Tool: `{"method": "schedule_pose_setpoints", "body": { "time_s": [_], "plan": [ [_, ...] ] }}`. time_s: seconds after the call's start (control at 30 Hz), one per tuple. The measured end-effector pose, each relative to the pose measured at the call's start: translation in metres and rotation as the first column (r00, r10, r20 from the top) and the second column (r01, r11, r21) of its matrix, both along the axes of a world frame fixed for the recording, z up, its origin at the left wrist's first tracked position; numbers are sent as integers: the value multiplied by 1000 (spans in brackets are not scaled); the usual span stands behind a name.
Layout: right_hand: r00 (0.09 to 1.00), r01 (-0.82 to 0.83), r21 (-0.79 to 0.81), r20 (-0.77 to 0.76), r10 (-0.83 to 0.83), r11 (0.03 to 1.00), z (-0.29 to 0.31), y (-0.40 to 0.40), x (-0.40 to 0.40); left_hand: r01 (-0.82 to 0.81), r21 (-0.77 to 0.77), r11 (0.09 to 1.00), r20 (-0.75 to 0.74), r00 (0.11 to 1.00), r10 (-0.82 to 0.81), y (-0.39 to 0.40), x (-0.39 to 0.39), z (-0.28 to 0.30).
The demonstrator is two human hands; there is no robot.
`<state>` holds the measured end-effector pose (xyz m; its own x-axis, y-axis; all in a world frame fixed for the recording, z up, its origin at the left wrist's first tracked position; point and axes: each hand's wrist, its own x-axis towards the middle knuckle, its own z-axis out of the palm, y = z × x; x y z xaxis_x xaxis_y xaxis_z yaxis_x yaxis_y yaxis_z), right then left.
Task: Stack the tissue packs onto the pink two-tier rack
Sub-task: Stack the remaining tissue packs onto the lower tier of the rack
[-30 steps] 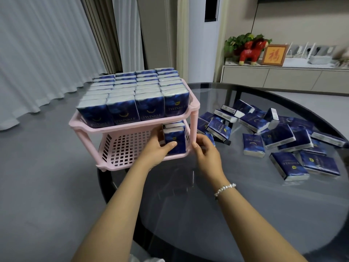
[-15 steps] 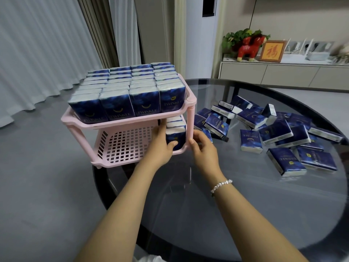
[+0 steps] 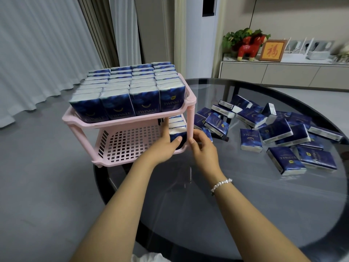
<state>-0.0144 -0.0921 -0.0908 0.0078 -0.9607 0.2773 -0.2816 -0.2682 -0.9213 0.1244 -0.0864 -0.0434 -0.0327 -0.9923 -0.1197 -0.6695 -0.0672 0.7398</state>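
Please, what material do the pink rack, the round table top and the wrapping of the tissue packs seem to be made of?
Pink rack: likely moulded plastic with a matte finish, judging by its uniform colour and the grid of holes in the lower shelf. Table top: apparently dark tinted glass, since it reflects light and its legs show through. Tissue packs: probably thin glossy plastic film, given its sheen and printed lettering.

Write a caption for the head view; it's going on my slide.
Left hand holds a tissue pack on the pink rack's lower tier; right hand rests beside its post.
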Motion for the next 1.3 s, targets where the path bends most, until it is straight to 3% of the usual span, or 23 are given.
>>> {"method": "schedule_pose_setpoints", "body": {
  "time_s": [0.2,0.43,0.6,0.73,0.87,1.13,1.3],
  "plan": [
    [999,11,-11,34,-11,1000,1,5,0,-71,-182,981,-153,987,43,9,-5,-12],
    [998,27,-10,64,-26,1000,7,14,-1,-187,-242,952,-219,966,134,27,-8,-7],
    [998,38,7,39,-38,999,9,19,-1,-317,-204,926,-28,948,318,32,-12,-14],
    [998,61,3,11,-61,998,9,19,-2,-305,-135,943,179,928,326,28,-23,-10],
    [998,66,-3,1,-66,998,9,19,-2,-319,-107,942,294,894,337,26,-32,-3],
    [1000,-15,58,16,14,998,12,25,-6,-382,-94,919,117,913,392,30,-28,-14],
    [999,42,115,20,-45,992,20,34,-19,-400,-134,907,-81,916,393,43,-35,-5]
  ]
}}
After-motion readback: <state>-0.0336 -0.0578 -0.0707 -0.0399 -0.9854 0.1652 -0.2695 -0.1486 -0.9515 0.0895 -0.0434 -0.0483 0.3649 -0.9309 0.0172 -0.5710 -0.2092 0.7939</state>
